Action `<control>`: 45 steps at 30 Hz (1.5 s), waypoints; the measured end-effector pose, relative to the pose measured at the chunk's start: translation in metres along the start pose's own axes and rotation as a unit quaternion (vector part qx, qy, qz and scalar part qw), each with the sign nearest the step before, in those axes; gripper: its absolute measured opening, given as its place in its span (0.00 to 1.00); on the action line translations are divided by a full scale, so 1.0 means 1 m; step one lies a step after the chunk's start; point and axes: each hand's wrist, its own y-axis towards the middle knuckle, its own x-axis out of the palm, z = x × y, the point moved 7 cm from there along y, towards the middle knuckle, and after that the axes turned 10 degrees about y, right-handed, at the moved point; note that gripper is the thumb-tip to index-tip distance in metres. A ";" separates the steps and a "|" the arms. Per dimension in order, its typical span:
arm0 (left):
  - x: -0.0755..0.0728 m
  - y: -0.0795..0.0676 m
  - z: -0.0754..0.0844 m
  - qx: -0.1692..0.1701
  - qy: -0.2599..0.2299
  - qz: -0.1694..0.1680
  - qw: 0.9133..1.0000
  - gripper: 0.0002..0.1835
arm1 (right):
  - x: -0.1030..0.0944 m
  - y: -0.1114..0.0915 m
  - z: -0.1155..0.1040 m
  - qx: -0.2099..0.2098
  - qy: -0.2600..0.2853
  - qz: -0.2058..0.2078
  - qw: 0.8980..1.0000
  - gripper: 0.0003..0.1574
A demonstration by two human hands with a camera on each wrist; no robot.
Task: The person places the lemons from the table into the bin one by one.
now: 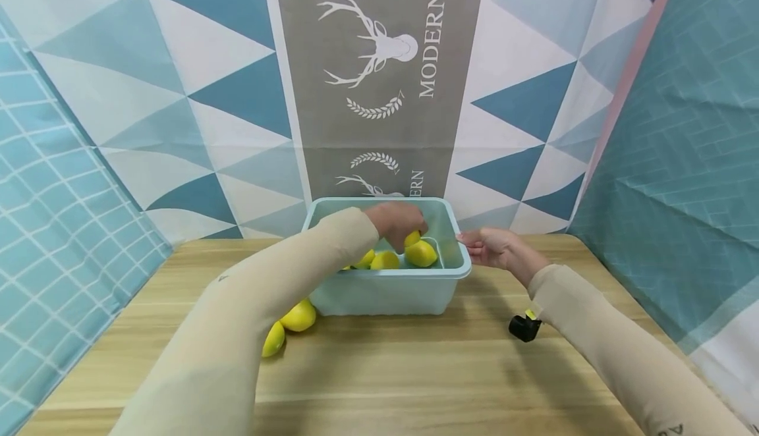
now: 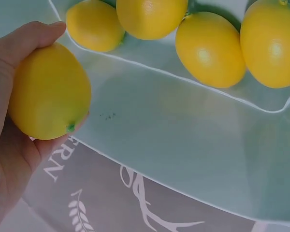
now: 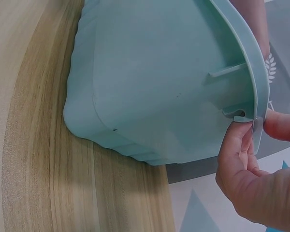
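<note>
A light green plastic bin stands on the wooden table near its back edge. Inside it lie several yellow lemons, seen side by side in the left wrist view. My left hand reaches into the bin and grips one lemon, thumb over its upper side and fingers beneath. At the bin's right end, my right hand pinches the rim between thumb and fingers. In the head view my left forearm crosses in front of the bin's left part and hides some of it.
Two lemons lie on the table left of the bin, partly behind my left sleeve. A small black object with a yellow tip sits below my right wrist. Patterned cloth hangs behind and at both sides.
</note>
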 end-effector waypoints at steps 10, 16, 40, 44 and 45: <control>0.003 0.007 0.017 0.028 0.018 -0.002 0.999 0.23 | -0.001 0.001 0.005 -0.004 0.003 -0.010 1.000 0.16; 0.003 0.008 0.016 0.024 0.024 -0.004 0.999 0.22 | 0.000 0.002 0.004 -0.009 0.005 -0.008 1.000 0.16; -0.005 -0.010 0.008 -0.006 0.029 -0.014 0.999 0.30 | 0.002 -0.001 0.003 -0.005 0.000 -0.011 1.000 0.14; -0.020 -0.021 0.007 -0.024 0.039 0.010 0.999 0.32 | 0.001 -0.003 0.003 -0.004 0.001 -0.012 1.000 0.15; -0.024 -0.024 0.008 -0.025 0.044 0.016 0.999 0.31 | 0.000 -0.003 0.003 -0.004 0.002 -0.010 1.000 0.15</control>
